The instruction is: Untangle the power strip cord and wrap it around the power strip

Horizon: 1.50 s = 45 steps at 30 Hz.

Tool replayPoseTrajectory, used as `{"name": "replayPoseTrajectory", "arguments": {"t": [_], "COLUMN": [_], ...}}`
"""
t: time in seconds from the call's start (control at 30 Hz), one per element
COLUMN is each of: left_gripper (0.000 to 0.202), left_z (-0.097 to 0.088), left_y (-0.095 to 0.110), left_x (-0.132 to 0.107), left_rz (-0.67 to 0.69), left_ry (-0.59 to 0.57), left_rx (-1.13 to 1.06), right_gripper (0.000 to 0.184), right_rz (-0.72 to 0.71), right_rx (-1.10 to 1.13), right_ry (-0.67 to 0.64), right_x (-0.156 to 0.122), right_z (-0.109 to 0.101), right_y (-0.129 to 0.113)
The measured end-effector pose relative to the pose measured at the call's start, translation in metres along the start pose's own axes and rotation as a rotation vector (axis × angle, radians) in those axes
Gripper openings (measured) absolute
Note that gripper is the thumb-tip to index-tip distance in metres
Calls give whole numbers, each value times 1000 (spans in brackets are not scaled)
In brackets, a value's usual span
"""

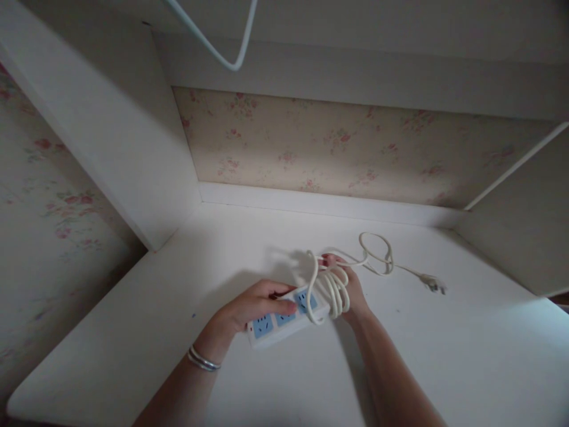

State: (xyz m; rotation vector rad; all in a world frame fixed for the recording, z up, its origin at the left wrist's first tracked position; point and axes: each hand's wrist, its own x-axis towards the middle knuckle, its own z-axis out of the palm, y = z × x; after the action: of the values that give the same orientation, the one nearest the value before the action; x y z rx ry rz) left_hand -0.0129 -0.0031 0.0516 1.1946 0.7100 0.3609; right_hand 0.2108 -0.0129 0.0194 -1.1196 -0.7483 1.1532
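over the tabletop (422,356), the power strip (278,333) is clasped in the closed left hand (253,303), seemingly for steadiness, while its looped cord (336,296) is gathered in the curled, partly hidden right hand (355,293)

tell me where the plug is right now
In the head view, the plug lies on the white surface at right, past the right hand, just below and right of the loose cord loop.

No text, brand or number can be read; any small print on the power strip (288,326) seems too dim to tell.
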Motion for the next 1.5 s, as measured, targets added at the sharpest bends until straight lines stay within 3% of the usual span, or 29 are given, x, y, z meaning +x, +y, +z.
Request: {"name": "replayPoseTrajectory", "arguments": {"t": [0.1,0.17,0.23,0.3,0.37,0.47,0.6,0.8,0.93,1.13,1.3,1.4,1.5], "left_gripper": [44,42,41,42,44,44,40,42,43,43,35,37,41], "left_z": [-3,-4,-5,-4,-3,1,5,6,8,11,4,-1,-2], "left_y": [1,0,-1,-1,0,2,4,3,2,0,-6,-8,-8], "left_x": [1,4,7,9,10,9,7,10,11,12,14,10,4], "left_rz": [23,43,83,129,154,172,195,204,223,224,175,129,52], "left_ry": [83,212,341,424,447,414,339,363,386,317,311,236,88], "left_rx": [71,54,-5,-86,-173,-252,-226,-237,-257,-251,-322,-322,-220], "right_gripper": [32,29,28,29,30,33,31,18,23,40,34,28,28], "right_rz": [-150,-238,-231,-147,-40,91,132,149,179,197,178,161,111], "right_rx": [148,237,294,325,333,297,216,169,103,111,147,183,234], "right_ry": [162,290,360,327,210,-20,-262,-349,-427,-389,-278,-140,-20], "right_x": [11,17,19,18,15,6,-6,-10,-13,-13,-6,-2,2], "right_z": [-9,-16,-19,-17,-9,6,18,16,16,21,22,20,12], "right_y": [-5,-5,-4,-2,0,2,4,0,2,11,17,18,10]}}
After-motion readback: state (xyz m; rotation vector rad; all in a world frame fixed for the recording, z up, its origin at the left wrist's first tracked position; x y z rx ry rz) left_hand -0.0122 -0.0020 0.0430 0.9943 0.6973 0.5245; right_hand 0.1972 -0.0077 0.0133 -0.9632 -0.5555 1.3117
